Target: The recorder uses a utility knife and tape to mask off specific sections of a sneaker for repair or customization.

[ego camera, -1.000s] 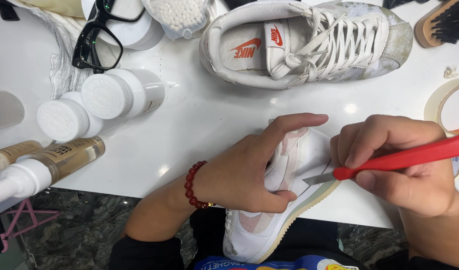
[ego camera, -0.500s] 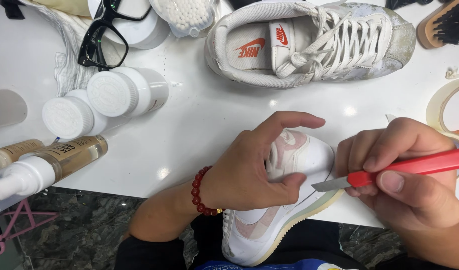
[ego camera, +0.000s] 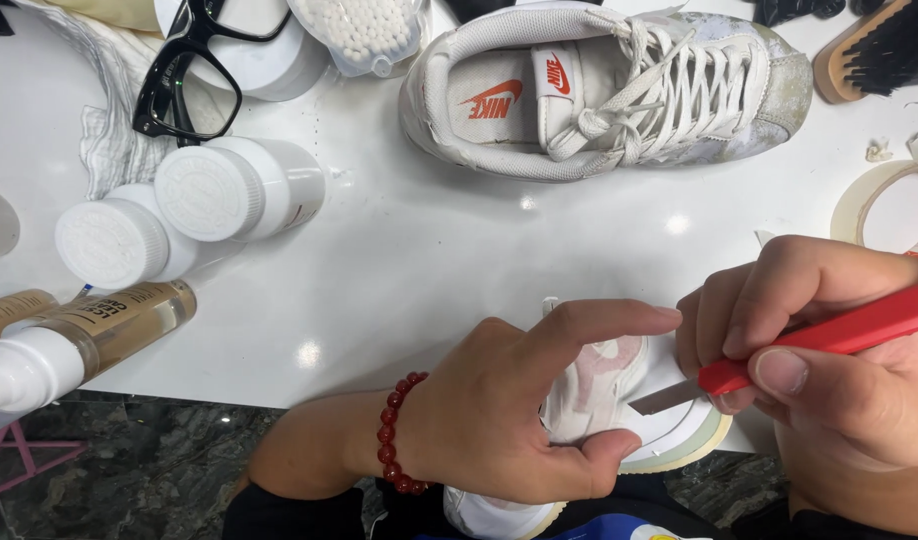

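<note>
A: Why is the left hand wrapped around the white shoe?

B: To keep it steady at the edge of the surface. The right hand, closed on the red knife, puts the blade on the toe. The second shoe waits farther away.

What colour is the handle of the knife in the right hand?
Red: the knife handle, held by the right hand, shows in the head view.

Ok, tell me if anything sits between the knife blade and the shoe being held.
Nothing visible does. The right hand holds the red knife, its blade tip at the shoe, which the left hand grips.
</note>
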